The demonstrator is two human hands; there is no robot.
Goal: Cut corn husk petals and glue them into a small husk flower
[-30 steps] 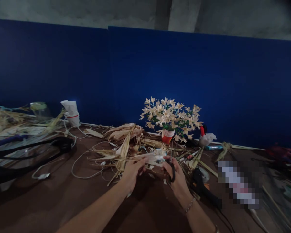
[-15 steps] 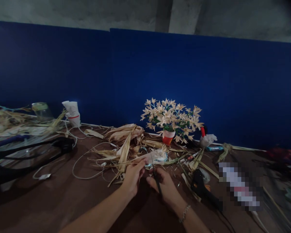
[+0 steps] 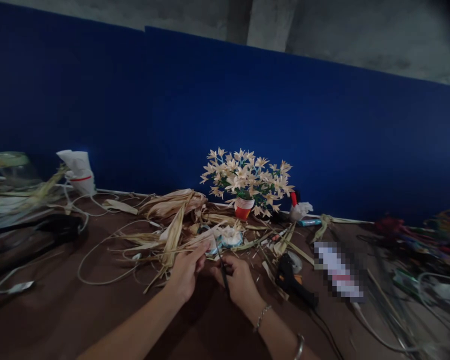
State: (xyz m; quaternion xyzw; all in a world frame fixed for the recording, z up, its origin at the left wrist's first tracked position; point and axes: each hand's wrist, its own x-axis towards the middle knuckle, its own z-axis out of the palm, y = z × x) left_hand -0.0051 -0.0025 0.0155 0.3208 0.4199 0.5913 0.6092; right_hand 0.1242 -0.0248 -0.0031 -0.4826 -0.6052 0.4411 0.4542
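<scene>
My left hand [image 3: 187, 272] has its fingers pinched together on a pale strip of dried corn husk [image 3: 203, 240]. Close by on the right, my right hand [image 3: 240, 284] is closed around dark-handled scissors [image 3: 224, 276], whose blades point up and away near the strip. Whether the blades touch the husk I cannot tell. Just beyond both hands lie a small blue-and-white dish with pale bits [image 3: 230, 237] and a loose heap of dried husks [image 3: 176, 227].
A red-and-white pot [image 3: 243, 209] of pale husk flowers [image 3: 243, 175] stands behind. On the right lie a black glue gun [image 3: 294, 285], a blurred-out power strip [image 3: 339, 270] and cords. A white cable [image 3: 83, 262], a black strap [image 3: 60, 227] and a wrapped white cup [image 3: 82, 175] are left.
My view has turned right and tilted, so the scene sits further left. My hands keep about the same pose, the left still on the husk and the right on the scissors.
</scene>
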